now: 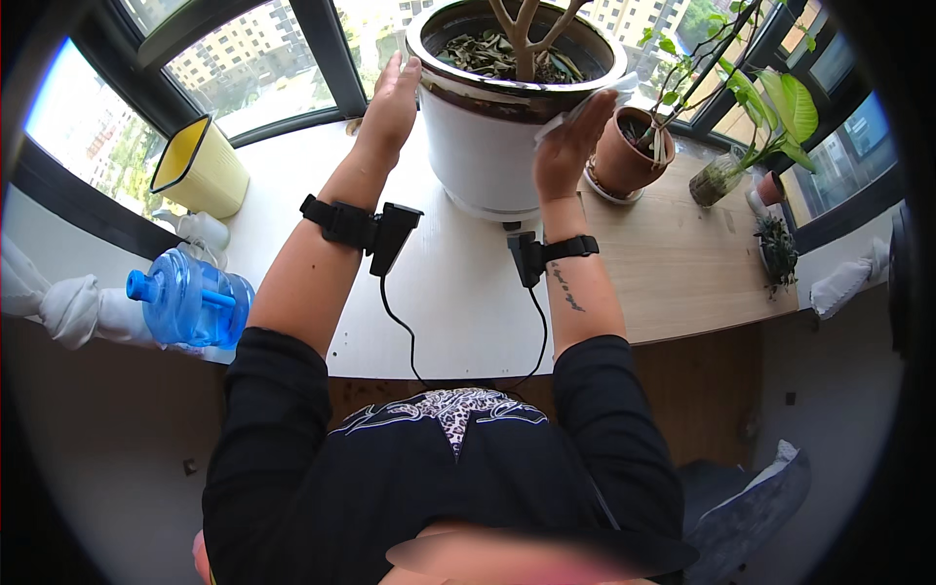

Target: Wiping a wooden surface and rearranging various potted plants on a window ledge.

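A large glazed plant pot (479, 150), white below a dark brown band, stands in front of me on the white tabletop (453, 307). A thick branching trunk (523, 51) rises from its soil, which dry leaves cover. My left hand (395, 106) is held against the pot's left side near the rim, its fingers straight and close together. On the right side, my right hand (570, 150) presses a thin white tissue or cloth (550, 130) to the brown band. The far side of the pot is hidden.
Close by my right hand is a terracotta pot (630, 164) on a saucer, with a glass vase (716, 181) of leafy stems beyond. At left are a yellow bin (208, 172) and a blue water jug (197, 300). Black wrist devices (395, 238) trail cables.
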`<state>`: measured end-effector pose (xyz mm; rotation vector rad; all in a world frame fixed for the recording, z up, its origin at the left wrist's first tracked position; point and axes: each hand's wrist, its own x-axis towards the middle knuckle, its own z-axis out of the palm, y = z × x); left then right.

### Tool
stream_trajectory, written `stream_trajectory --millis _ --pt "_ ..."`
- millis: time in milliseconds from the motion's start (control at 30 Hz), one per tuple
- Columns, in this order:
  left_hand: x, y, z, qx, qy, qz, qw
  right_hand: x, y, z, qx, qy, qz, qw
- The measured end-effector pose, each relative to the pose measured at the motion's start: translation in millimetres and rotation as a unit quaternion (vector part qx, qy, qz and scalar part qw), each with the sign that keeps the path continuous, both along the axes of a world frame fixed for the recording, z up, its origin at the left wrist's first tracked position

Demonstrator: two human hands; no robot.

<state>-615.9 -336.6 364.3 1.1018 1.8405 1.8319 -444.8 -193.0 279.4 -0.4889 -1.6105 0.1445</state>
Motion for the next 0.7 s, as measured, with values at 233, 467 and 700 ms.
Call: stream_trajectory --millis 233,467,700 --pt "-18.1 31.1 5.5 -0.061 0.095 0.08 0.99 -67.2 -70.4 -50.2 0.148 -0.424 -0.051 0.892" --pt "-33.5 40.3 3.0 -0.124 0.126 0.053 0.983 -30.1 -59.5 10.4 0.236 -0.475 -0.073 0.844" --pt "-34.0 44.1 5.2 -0.145 0.09 0.016 0.985 -18.0 -44.5 -93.0 0.327 -0.641 -0.11 0.685"
